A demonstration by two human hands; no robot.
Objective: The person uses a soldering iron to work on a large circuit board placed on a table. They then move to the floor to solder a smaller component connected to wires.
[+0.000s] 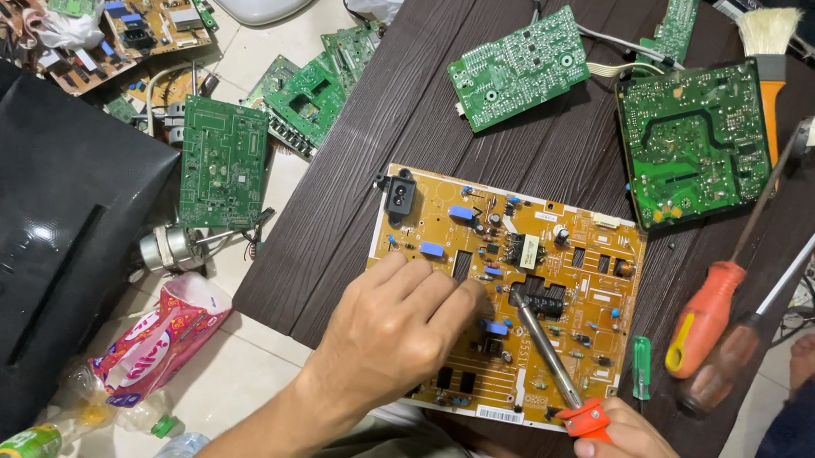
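Observation:
A tan power-supply circuit board (569, 262) with blue capacitors, a black socket and a transformer lies on a dark wooden table (411, 121). My left hand (395, 323) rests on the board's lower left part, fingers curled with the fingertips pinched together near its middle; whether they hold anything is hidden. My right hand (626, 449) grips the orange handle of a soldering iron (548, 351). The iron's metal shaft slants up-left, its tip touching the board beside my left fingertips.
Two green circuit boards (517, 66) (695, 144) lie at the table's far side. A brush (767, 61), two screwdrivers (707, 316) and a small green tester (642, 368) lie at right. More boards (222, 164), a black panel (51, 235), a motor and bottles litter the floor at left.

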